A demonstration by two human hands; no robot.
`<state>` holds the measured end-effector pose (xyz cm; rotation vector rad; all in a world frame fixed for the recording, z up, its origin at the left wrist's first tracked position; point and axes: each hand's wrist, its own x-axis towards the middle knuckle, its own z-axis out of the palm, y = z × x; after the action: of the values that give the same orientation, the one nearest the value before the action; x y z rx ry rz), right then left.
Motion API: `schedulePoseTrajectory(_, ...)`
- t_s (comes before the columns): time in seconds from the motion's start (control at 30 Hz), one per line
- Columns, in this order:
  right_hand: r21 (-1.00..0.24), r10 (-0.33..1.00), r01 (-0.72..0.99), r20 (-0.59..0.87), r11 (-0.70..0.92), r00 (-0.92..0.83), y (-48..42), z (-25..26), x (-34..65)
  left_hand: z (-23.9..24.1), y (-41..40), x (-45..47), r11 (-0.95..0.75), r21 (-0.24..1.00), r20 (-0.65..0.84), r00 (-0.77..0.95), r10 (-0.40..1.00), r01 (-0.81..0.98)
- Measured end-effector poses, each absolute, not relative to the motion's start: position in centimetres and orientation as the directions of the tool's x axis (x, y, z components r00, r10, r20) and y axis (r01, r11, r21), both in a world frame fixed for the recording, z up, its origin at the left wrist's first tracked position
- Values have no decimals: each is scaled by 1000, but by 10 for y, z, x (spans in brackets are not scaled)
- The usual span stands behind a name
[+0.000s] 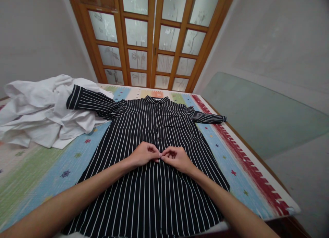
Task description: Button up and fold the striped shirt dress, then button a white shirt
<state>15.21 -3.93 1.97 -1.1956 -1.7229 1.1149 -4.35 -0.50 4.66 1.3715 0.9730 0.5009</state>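
A black shirt with white stripes (138, 128) lies spread front side up, its collar at the far end and both sleeves out to the sides. At the middle of its front placket, my left hand (147, 153) pinches the fabric between thumb and fingers. My right hand (178, 158) meets it from the other side, also pinching the placket, and the fingertips of both touch. Whatever button sits between the fingertips is hidden. Above the hands the placket looks closed, with a small dark button showing. A chest pocket lies on the shirt's right side in view.
A crumpled white cloth (48, 108) is heaped at the left, partly under one striped sleeve. Beneath everything is a table with a colourful striped cover (84, 152). Wood-framed glass doors (151, 42) stand behind, and a pale greenish panel (257, 108) is at the right wall.
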Motion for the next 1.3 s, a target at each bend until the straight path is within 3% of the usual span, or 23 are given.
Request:
schedulePoseTrajectory(0.67,-927,963,326,105,185,-248,-40,17,150,38,-6,-43,173,977,-215,600,770,128)
schedulePoseTrajectory(1.1,-903,958,375,111,208,-263,-41,22,149,40,-9,-42,60,977,-170,578,798,204)
schedulePoseTrajectory(1.3,-891,952,393,118,228,-284,-40,25,149,33,-7,-43,94,992,-123,572,811,81)
